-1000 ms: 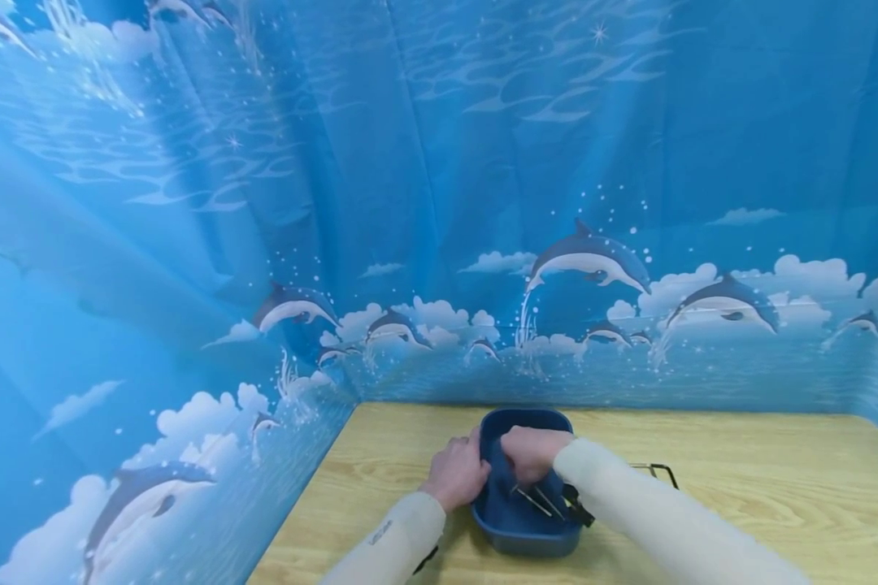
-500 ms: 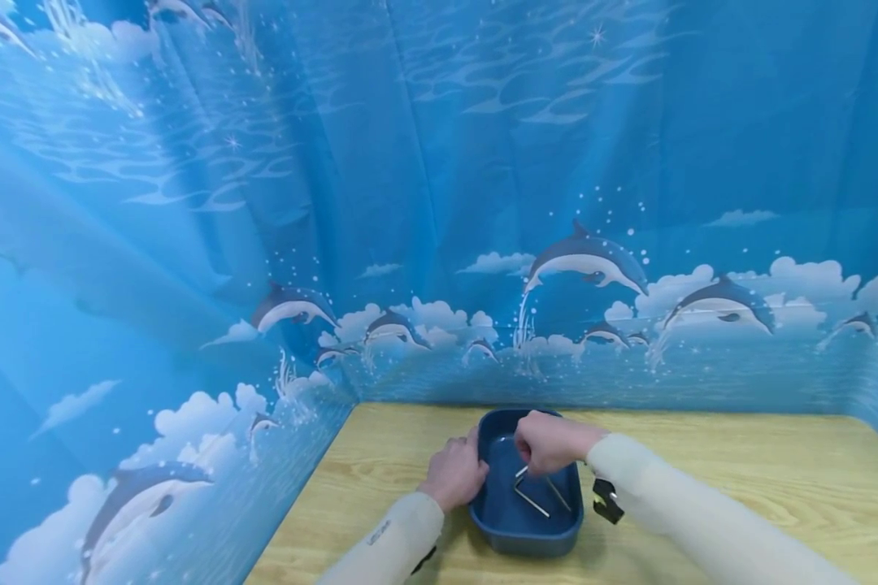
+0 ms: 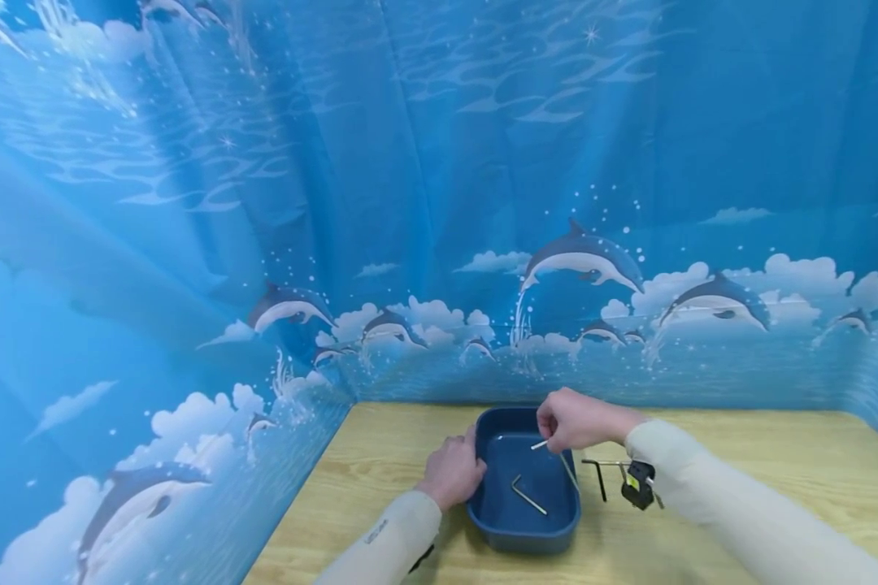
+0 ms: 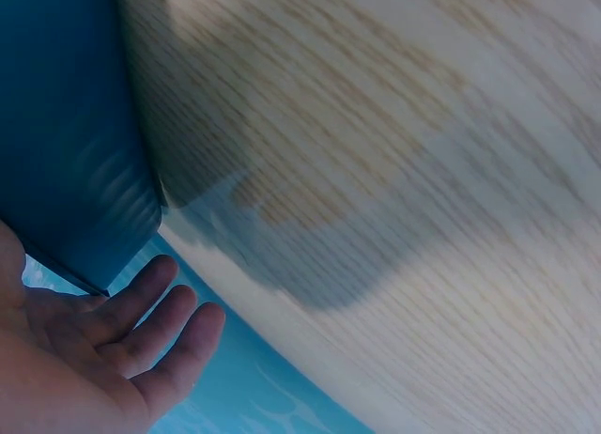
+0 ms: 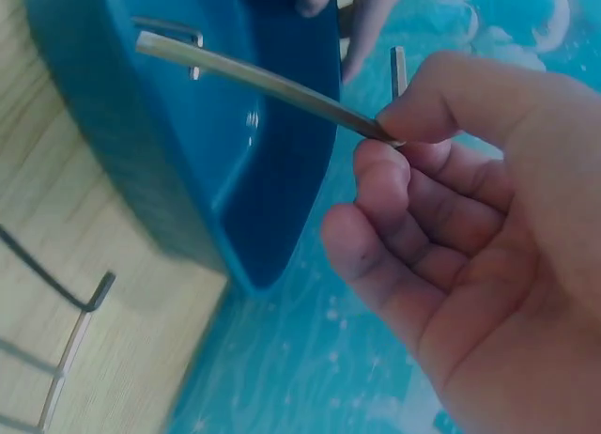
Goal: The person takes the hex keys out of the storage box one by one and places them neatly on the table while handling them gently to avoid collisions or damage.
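My left hand (image 3: 451, 471) grips the left wall of a deep blue box (image 3: 523, 543), thumb inside the rim and fingers outside. In the left wrist view, fingers of that hand (image 4: 122, 349) show beside the box's outer wall (image 4: 70, 124). Between thumb and index finger, my right hand (image 3: 584, 420) pinches an L-shaped hex key (image 5: 254, 85) above the box's right rim; its long arm slants down over the box. Another hex key (image 3: 530, 497) lies on the box floor. The right wrist view shows the pinching right hand (image 5: 470, 227) close up.
On the wooden table (image 3: 746, 487), right of the box, lie a black hex key (image 3: 601, 481) and a silver one (image 5: 66, 364), partly hidden by the black wrist camera (image 3: 638, 486). A blue dolphin-print curtain (image 3: 439, 203) stands behind and at the left.
From low inside the box, my right hand has risen and moved right, lifting a hex key in its pinch. One hex key stays in the box. My left hand keeps its hold.
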A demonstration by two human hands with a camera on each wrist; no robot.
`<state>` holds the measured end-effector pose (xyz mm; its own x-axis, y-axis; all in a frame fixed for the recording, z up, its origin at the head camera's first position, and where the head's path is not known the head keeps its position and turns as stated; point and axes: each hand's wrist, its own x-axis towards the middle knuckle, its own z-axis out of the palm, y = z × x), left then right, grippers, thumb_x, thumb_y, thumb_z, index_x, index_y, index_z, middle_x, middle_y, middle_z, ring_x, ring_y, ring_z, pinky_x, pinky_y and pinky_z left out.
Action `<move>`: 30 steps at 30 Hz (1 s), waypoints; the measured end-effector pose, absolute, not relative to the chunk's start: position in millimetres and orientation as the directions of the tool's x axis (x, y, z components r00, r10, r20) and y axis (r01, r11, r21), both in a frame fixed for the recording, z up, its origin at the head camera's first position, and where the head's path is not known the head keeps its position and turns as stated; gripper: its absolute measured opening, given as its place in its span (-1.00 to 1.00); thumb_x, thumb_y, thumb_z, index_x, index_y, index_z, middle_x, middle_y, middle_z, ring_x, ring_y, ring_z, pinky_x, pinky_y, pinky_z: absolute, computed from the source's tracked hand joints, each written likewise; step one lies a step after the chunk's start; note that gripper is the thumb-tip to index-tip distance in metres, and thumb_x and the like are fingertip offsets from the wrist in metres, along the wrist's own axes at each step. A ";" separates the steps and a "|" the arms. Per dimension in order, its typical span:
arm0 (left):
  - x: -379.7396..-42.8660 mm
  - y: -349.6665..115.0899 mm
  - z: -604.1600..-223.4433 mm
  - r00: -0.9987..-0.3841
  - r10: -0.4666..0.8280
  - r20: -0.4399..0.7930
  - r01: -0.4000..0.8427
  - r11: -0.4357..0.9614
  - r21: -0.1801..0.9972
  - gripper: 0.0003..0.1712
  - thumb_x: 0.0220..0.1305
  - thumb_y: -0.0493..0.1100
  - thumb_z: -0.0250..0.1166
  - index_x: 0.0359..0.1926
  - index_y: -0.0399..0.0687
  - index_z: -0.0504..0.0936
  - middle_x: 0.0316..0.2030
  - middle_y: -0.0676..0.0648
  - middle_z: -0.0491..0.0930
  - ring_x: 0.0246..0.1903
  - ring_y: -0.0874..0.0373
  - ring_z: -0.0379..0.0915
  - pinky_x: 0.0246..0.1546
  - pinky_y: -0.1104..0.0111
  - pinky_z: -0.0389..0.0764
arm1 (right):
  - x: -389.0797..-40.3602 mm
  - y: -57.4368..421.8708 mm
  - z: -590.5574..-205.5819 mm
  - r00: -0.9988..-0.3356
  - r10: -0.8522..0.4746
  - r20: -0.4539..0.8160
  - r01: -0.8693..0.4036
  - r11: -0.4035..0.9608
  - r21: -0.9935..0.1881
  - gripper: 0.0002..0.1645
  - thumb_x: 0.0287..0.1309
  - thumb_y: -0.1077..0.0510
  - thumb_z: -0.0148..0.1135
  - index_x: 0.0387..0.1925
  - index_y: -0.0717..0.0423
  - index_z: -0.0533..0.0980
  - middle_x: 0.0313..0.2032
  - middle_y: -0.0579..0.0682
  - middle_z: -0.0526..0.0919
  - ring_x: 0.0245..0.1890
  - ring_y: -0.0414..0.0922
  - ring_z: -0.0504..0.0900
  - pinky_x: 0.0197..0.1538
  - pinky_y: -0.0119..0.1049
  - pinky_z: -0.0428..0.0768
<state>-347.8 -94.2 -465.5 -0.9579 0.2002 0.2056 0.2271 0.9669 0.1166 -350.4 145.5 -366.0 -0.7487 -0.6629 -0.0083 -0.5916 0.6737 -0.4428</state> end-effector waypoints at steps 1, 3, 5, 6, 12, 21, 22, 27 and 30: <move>-347.9 -94.4 -465.4 -0.958 0.199 0.207 0.227 0.967 0.120 -0.29 0.16 0.00 0.14 0.32 -0.09 0.24 -0.07 -0.14 0.58 -0.07 -0.01 0.49 -0.22 0.12 0.55 | -350.2 149.2 -365.1 -0.753 -0.658 -0.005 -0.586 0.675 -0.449 -0.85 -0.11 0.22 0.23 -0.66 -0.05 0.50 -0.71 -0.19 0.46 -0.71 -0.27 0.32 -0.55 -0.35 0.37; -347.9 -94.4 -465.3 -0.959 0.197 0.204 0.225 0.966 0.126 -0.29 0.16 0.00 0.14 0.32 -0.09 0.24 -0.07 -0.14 0.58 -0.07 -0.01 0.50 -0.21 0.12 0.55 | -350.5 157.3 -364.7 -0.764 -0.646 -0.002 -0.572 0.678 -0.461 -0.85 -0.10 0.23 0.23 -0.65 -0.04 0.50 -0.72 -0.19 0.44 -0.71 -0.26 0.30 -0.54 -0.35 0.37; -348.0 -94.4 -465.6 -0.958 0.198 0.206 0.227 0.965 0.128 -0.30 0.15 -0.01 0.14 0.31 -0.09 0.25 -0.08 -0.14 0.58 -0.07 -0.01 0.50 -0.21 0.11 0.55 | -350.5 166.4 -365.3 -0.774 -0.633 -0.002 -0.555 0.681 -0.477 -0.86 -0.10 0.24 0.24 -0.64 -0.03 0.50 -0.71 -0.18 0.44 -0.71 -0.26 0.29 -0.54 -0.35 0.36; -348.0 -94.4 -465.5 -0.959 0.197 0.205 0.226 0.965 0.132 -0.30 0.16 -0.01 0.14 0.31 -0.09 0.25 -0.09 -0.14 0.58 -0.08 -0.01 0.50 -0.22 0.11 0.55 | -350.4 171.3 -366.1 -0.780 -0.626 -0.001 -0.548 0.684 -0.481 -0.85 -0.10 0.25 0.24 -0.64 -0.03 0.50 -0.71 -0.18 0.44 -0.71 -0.26 0.29 -0.54 -0.35 0.37; -348.4 -94.4 -465.5 -0.963 0.189 0.195 0.219 0.964 0.149 -0.31 0.16 -0.01 0.14 0.31 -0.07 0.25 -0.11 -0.12 0.58 -0.09 -0.01 0.50 -0.25 0.10 0.55 | -348.7 201.1 -371.6 -0.801 -0.599 -0.018 -0.499 0.684 -0.532 -0.87 -0.10 0.29 0.21 -0.61 0.00 0.51 -0.72 -0.15 0.46 -0.75 -0.26 0.33 -0.56 -0.33 0.42; -348.7 -94.6 -465.7 -0.964 0.190 0.185 0.220 0.963 0.156 -0.31 0.17 -0.02 0.13 0.32 -0.10 0.24 -0.11 -0.13 0.58 -0.09 0.00 0.49 -0.25 0.11 0.55 | -345.9 240.9 -383.3 -0.824 -0.563 -0.066 -0.429 0.694 -0.578 -0.91 -0.09 0.30 0.17 -0.58 0.06 0.51 -0.72 -0.11 0.46 -0.76 -0.24 0.36 -0.57 -0.28 0.46; -348.8 -94.6 -465.9 -0.964 0.191 0.184 0.220 0.963 0.157 -0.31 0.17 -0.02 0.14 0.31 -0.10 0.24 -0.11 -0.13 0.58 -0.10 -0.01 0.49 -0.25 0.11 0.55 | -346.0 245.2 -385.3 -0.823 -0.564 -0.068 -0.427 0.694 -0.580 -0.91 -0.09 0.30 0.17 -0.58 0.07 0.51 -0.73 -0.10 0.46 -0.77 -0.24 0.36 -0.57 -0.28 0.46; -348.7 -94.9 -465.8 -0.963 0.191 0.189 0.223 0.961 0.165 -0.32 0.16 -0.01 0.15 0.30 -0.09 0.26 -0.11 -0.13 0.58 -0.11 0.00 0.50 -0.26 0.11 0.55 | -348.1 265.4 -396.1 -0.825 -0.559 -0.084 -0.407 0.690 -0.599 -0.91 -0.09 0.33 0.14 -0.57 0.11 0.50 -0.73 -0.08 0.46 -0.77 -0.22 0.37 -0.59 -0.27 0.47; -348.6 -94.9 -465.9 -0.963 0.190 0.189 0.223 0.960 0.172 -0.32 0.16 -0.01 0.15 0.30 -0.08 0.26 -0.11 -0.13 0.58 -0.12 0.00 0.51 -0.26 0.11 0.55 | -349.7 275.3 -402.4 -0.830 -0.549 -0.097 -0.385 0.691 -0.611 -0.91 -0.07 0.32 0.13 -0.57 0.12 0.50 -0.73 -0.08 0.46 -0.76 -0.21 0.37 -0.59 -0.26 0.47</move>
